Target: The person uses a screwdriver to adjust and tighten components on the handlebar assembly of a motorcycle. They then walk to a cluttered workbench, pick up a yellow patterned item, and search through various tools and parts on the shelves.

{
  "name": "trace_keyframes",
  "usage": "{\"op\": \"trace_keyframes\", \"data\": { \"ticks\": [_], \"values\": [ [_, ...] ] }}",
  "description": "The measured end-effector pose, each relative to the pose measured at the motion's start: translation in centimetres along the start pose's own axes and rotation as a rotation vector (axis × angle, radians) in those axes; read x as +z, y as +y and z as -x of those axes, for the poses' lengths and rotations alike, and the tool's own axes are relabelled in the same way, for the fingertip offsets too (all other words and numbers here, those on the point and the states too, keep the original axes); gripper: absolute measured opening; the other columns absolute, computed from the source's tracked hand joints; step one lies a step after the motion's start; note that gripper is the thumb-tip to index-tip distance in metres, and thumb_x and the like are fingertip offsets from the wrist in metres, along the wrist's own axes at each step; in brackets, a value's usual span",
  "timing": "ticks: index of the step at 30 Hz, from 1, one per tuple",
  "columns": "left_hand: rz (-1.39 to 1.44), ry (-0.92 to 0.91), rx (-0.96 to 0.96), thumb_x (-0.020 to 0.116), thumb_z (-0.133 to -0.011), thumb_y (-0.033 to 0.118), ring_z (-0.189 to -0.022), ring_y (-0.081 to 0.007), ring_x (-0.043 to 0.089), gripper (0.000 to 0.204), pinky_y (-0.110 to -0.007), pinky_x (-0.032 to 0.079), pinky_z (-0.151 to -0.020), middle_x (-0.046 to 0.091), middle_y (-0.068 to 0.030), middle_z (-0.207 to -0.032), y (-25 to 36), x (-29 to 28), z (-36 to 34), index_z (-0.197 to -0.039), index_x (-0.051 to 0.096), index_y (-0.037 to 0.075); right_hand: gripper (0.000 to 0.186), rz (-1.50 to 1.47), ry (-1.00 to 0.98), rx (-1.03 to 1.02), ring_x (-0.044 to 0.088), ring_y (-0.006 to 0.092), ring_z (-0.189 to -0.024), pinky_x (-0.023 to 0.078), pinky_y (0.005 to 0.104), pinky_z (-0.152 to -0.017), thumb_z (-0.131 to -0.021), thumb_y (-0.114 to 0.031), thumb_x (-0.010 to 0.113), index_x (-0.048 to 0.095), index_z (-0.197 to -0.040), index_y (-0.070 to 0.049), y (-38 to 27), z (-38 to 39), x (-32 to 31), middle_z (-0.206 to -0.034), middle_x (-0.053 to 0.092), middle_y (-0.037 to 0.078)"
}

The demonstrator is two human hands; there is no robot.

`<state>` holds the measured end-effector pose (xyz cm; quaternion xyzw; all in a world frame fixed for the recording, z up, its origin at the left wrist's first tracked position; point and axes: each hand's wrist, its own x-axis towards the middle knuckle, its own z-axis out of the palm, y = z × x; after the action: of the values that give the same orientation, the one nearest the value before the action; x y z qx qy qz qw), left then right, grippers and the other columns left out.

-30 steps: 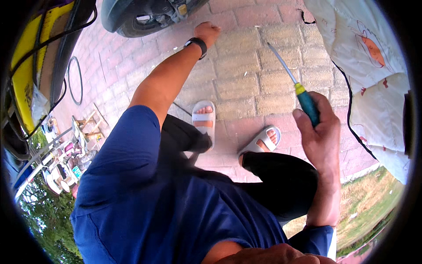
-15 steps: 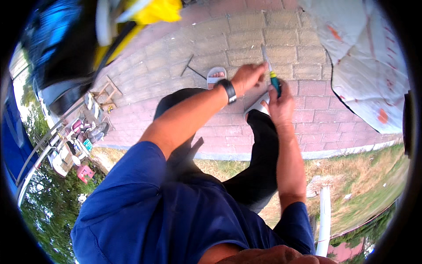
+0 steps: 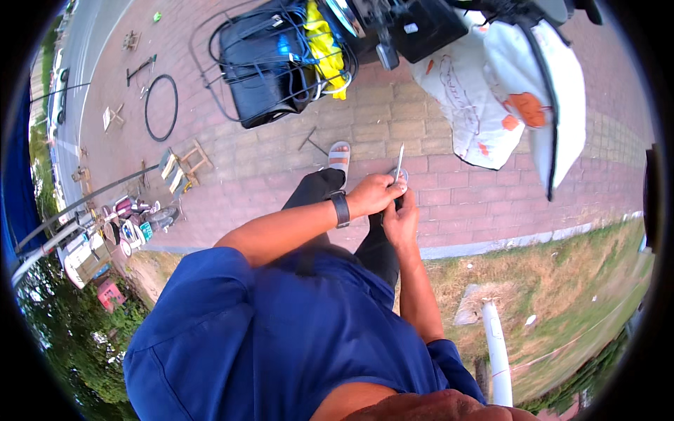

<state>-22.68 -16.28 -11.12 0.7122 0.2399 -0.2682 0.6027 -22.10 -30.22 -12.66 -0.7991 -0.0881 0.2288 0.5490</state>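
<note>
In front of my body, my right hand [image 3: 401, 221] is closed around the dark handle of a screwdriver [image 3: 400, 163], whose thin silvery shaft points away from me. My left hand [image 3: 372, 196], with a black band on its wrist, meets the right one. Its fingers pinch the screwdriver where shaft and handle join. Most of the handle is hidden by my fingers; half a second ago it showed green and yellow. Below the hands are my sandalled feet on the paving, and a dark T-shaped tool [image 3: 309, 140] lies beside the left sandal [image 3: 339, 155].
Ahead stands a two-wheeler with a black bag [image 3: 263, 70] in a wire basket, a yellow cloth [image 3: 321, 49] and a white cover [image 3: 456, 105] with orange patches. Left are a wooden stool [image 3: 194, 160], a tyre [image 3: 161, 107] and a floor pump [image 3: 142, 69]. A white post [image 3: 497, 351] rises from the grass.
My hands have drawn in closer to my body and together, the left now on the screwdriver. The view has tilted up, so more of the two-wheeler and the paving shows.
</note>
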Motion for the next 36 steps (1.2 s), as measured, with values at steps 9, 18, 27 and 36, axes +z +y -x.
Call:
{"op": "trace_keyframes", "data": {
  "ticks": [9,18,27,36],
  "values": [
    [0.200,0.222,0.122,0.067,-0.093,0.030,-0.092,-0.0130,0.063,0.041,-0.029,0.051,-0.082,0.071,-0.0100,-0.099,9.8,-7.9,4.9,-0.118,0.065,-0.003,0.018,-0.185,-0.133,0.121,0.060,0.0174,-0.066,0.050,0.0333,-0.063,-0.089,-0.012,0.062,0.056,-0.098,0.001,-14.3,-3.1,-6.9,-0.073,0.058,0.011],
    [0.147,0.683,0.358,0.076,-0.082,0.036,-0.086,-0.0264,0.070,0.050,-0.035,0.054,-0.077,0.072,-0.0155,-0.093,15.2,-17.0,-3.8,-0.106,0.063,-0.005,0.036,0.331,0.110,0.123,0.046,0.0220,-0.058,0.044,0.0394,-0.059,-0.085,-0.024,0.070,0.054,-0.073,0.005,-16.2,-11.7,-6.0,-0.062,0.052,0.021],
    [-0.142,0.711,0.288,0.071,-0.082,0.030,-0.073,-0.0354,0.068,0.036,-0.040,0.053,-0.067,0.068,-0.0214,-0.076,18.9,-20.4,-4.7,-0.087,0.065,-0.005,0.045,0.354,0.253,0.067,0.064,0.0227,-0.082,0.049,0.0333,-0.080,-0.083,-0.024,0.073,0.062,-0.113,0.006,-16.6,-19.4,-5.1,-0.100,0.069,0.017],
    [-0.274,0.813,0.196,0.067,-0.087,0.024,-0.054,-0.0254,0.062,0.031,-0.036,0.048,-0.055,0.062,-0.0181,-0.062,18.9,-21.1,-4.8,-0.075,0.061,-0.005,0.039,-0.149,0.008,0.185,0.053,0.0081,-0.055,0.045,0.0242,-0.048,-0.083,-0.018,0.074,0.059,-0.114,0.000,-17.1,-24.6,-4.6,-0.090,0.064,0.007]
  ]
}}
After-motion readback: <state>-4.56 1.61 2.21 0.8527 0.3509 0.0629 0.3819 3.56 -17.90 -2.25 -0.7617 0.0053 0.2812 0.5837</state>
